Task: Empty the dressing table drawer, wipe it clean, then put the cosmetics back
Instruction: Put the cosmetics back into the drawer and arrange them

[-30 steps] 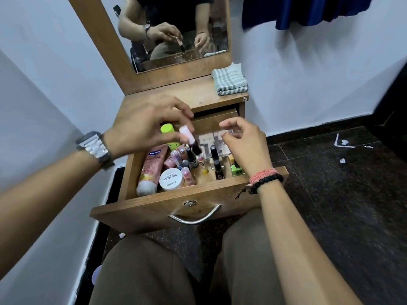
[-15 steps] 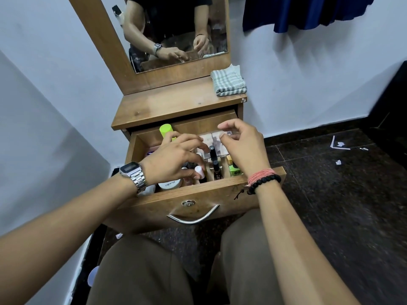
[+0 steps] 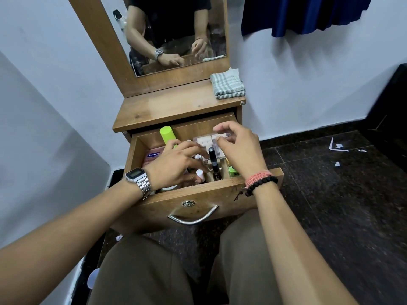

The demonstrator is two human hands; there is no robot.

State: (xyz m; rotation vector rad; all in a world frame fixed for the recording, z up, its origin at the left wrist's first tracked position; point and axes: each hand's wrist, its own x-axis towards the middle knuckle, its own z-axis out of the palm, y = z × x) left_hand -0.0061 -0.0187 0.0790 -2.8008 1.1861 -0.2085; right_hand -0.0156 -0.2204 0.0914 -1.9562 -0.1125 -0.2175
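The wooden drawer (image 3: pixel 220 194) of the dressing table stands pulled out over my lap, with cosmetics inside. My left hand (image 3: pixel 176 164) reaches down among small bottles, its thumb against a white-capped nail polish bottle (image 3: pixel 199 175) that it seems to hold. My right hand (image 3: pixel 240 150) hovers with loosely curled fingers over a clear box (image 3: pixel 206 142) at the back, holding nothing. A lime green tube (image 3: pixel 167 133), a pink lotion tube (image 3: pixel 152 156), a black bottle (image 3: pixel 212 160) and a small green box (image 3: pixel 232 172) also lie in the drawer.
A folded checked cloth (image 3: pixel 228 85) lies on the right of the table top (image 3: pixel 174 110), under the mirror (image 3: pixel 176 29). White walls close in on the left and behind. The dark floor at the right has paper scraps (image 3: pixel 338 146). My knees are under the drawer.
My left hand came down from above the drawer with the white-capped bottle and now rests low among the bottles. My right hand has stayed over the clear box.
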